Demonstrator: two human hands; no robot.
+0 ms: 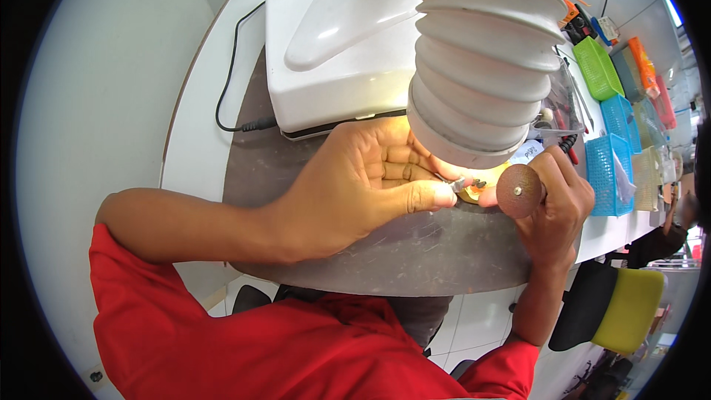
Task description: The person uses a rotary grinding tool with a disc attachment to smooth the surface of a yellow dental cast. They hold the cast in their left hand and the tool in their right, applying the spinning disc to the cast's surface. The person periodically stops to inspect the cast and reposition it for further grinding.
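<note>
Under the mouth of a white ribbed hose [481, 59], both my hands work close together in warm light. My left hand [370, 181] is closed, its thumb and forefinger pinching a small grey piece [458, 184]. Beside it, my right hand [557, 204] grips a tool with a round brown knob [518, 191] facing up. The knob and fingers cover the rest of that tool. Between the hands are small dark bits and a yellow-orange patch that I cannot make out.
A white machine housing [341, 52] stands behind my left hand, with a black cable [255, 125] beside it. The dark table mat [415, 259] lies below my hands. At the right are blue baskets [609, 178], a green basket [597, 67] and a yellow-black chair [629, 307].
</note>
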